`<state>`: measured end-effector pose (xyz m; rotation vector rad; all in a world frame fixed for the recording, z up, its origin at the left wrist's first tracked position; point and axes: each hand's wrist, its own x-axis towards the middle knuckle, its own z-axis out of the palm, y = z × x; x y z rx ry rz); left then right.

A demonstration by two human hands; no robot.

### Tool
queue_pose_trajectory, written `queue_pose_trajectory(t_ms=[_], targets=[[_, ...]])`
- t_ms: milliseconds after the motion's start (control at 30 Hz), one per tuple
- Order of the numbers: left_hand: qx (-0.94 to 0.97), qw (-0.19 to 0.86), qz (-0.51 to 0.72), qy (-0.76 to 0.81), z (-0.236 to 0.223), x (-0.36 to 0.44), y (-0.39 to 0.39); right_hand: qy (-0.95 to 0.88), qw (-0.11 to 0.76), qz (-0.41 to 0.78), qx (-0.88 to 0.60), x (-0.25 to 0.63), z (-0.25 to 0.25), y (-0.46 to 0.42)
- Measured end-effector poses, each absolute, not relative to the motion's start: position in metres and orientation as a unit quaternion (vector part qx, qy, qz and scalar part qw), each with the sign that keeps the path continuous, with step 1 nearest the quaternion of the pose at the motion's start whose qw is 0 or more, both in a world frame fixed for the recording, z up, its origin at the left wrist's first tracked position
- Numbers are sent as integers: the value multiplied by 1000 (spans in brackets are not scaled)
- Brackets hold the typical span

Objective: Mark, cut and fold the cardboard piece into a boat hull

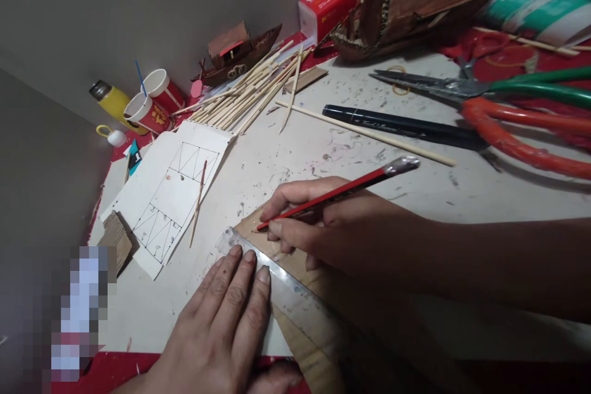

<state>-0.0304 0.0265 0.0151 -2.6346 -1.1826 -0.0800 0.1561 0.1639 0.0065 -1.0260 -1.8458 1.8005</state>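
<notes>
Pale worktop, left hand flat, right hand pinching pencil

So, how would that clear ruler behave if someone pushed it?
The clear ruler looks thin and see-through, so it is probably light plastic, fairly stiff but a little bendy. Its shiny face suggests it could slide easily over the tan board without the left hand resting on it. Lying flat, it seems unlikely to roll or tip.

No wording reads clearly. Print on the black marker and red carton is illegible, as is handwriting on the drawing sheet.
</notes>
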Motion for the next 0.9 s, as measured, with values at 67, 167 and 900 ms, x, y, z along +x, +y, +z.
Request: queue_pose_trajectory(t_ms=[67, 167, 900], targets=[[-904, 126, -23, -407, 15, -30, 27, -671, 188, 625, -353, 152, 8, 164], [-905, 124, -22, -406, 15, -30, 27, -699, 195, 599, -339, 146, 11, 165], [-904, 127, -29, -407, 18, -32, 29, -776, 159, 534, -294, 128, 17, 173]])
